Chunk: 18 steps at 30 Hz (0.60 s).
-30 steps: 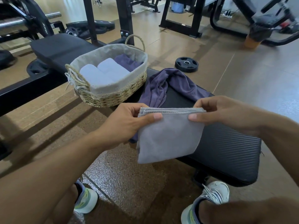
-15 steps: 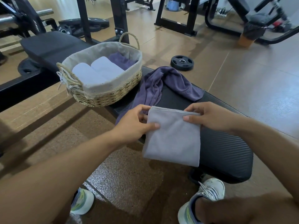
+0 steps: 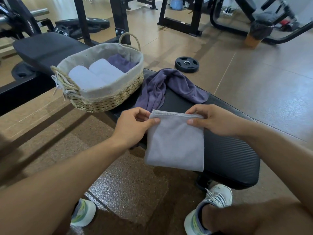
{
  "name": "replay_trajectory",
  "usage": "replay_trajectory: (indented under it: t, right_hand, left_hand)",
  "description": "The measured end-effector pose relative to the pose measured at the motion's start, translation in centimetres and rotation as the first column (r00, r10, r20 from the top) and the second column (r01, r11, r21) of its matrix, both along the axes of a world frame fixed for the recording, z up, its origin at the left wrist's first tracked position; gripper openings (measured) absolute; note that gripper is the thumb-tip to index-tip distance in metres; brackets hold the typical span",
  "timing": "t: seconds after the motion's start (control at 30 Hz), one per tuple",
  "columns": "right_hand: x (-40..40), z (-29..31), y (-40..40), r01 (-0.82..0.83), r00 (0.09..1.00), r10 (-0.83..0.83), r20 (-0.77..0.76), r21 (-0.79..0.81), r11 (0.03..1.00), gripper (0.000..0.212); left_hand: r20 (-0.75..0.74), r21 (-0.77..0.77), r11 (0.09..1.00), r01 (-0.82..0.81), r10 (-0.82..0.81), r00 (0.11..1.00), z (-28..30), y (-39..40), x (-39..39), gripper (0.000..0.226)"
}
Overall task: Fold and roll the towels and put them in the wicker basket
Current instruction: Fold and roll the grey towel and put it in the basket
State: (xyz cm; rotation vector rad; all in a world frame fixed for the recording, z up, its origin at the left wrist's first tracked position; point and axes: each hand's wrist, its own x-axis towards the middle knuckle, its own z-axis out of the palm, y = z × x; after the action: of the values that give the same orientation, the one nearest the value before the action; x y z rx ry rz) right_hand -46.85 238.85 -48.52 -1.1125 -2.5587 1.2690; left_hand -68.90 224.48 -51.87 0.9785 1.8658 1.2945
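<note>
You hold the folded grey towel (image 3: 175,141) by its top edge, hanging in front of the near end of the black bench (image 3: 228,150), its lower part draped over the bench's front side. Your left hand (image 3: 133,126) pinches the top left corner between thumb and curled fingers; your right hand (image 3: 210,121) pinches the top right corner the same way. This looks like the folding step: the towel is already a narrow, layered rectangle, so the next move probably calls for laying it flat on the bench and rolling it from one end, keeping the edges aligned.

Beyond it, a purple towel (image 3: 162,89) lies crumpled on the bench, not yet folded. The wicker basket (image 3: 105,97) stands just beside it at the bench's far end, holding two pale rolled towels (image 3: 94,73) and a purple one (image 3: 122,62). A weight plate (image 3: 186,64) lies on the floor behind.

Compared with half a second ago, your hands sit closer together and the towel hangs narrower.
</note>
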Motion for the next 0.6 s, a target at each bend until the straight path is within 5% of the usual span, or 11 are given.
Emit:
replay_trajectory:
  t: [0.23, 0.33, 0.4, 0.5, 0.6]
  right_hand:
    - [0.1, -0.6, 0.4, 0.008, 0.998, -0.015, 0.06, 0.109, 0.994, 0.014]
    - [-0.4, -0.9, 0.3, 0.007, 0.989, -0.034, 0.146, 0.181, 0.984, 0.016]
    - [-0.7, -1.3, 0.3, 0.026, 0.973, -0.073, 0.217, 0.211, 0.977, 0.022]
    - [-1.1, -1.5, -0.1, 0.047, 0.939, -0.171, 0.3, 0.379, 0.924, 0.035]
    - [-2.3, -1.2, -2.4, -0.038, 0.953, -0.134, 0.273, 0.544, 0.838, 0.047]
  left_hand:
    - [0.063, 0.089, 0.996, -0.026, 0.02, 0.998, 0.5, 0.9, -0.2, 0.015]
    - [-0.015, 0.179, 0.976, -0.121, 0.126, 0.992, 0.2, 1.3, -0.8, 0.014]
    - [-0.206, 0.253, 0.963, -0.096, 0.151, 0.967, 0.5, 1.2, -1.4, 0.023]
    - [-0.572, 0.266, 0.938, 0.223, -0.033, 0.82, 0.9, 0.5, -1.2, 0.028]
    - [-0.77, -0.013, 0.877, 0.48, -0.315, 0.555, -0.2, -0.3, 0.3, 0.053]
